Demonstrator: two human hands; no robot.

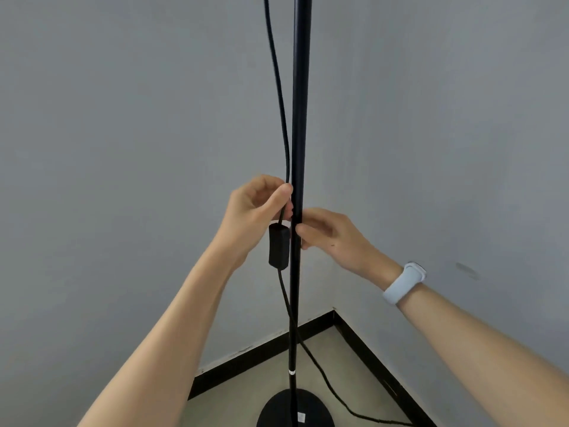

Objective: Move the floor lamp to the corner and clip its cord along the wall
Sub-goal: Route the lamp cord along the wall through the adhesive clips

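The black floor lamp pole (300,103) rises through the middle of the view from its round black base (277,411), which stands in the room's corner. A black cord (278,87) hangs just left of the pole, passes through an inline switch box (278,246), then trails down to the floor on the right. My left hand (255,211) pinches the cord just above the switch, thumb pressed near the pole. My right hand (332,232) is closed around the pole from the right at about the same height. The lamp's head is out of view.
Two grey walls (123,149) meet in the corner behind the lamp, with a black baseboard (261,349) along a beige floor (323,365). My right wrist carries a pale blue band (403,283). A faint smudge (466,269) marks the right wall.
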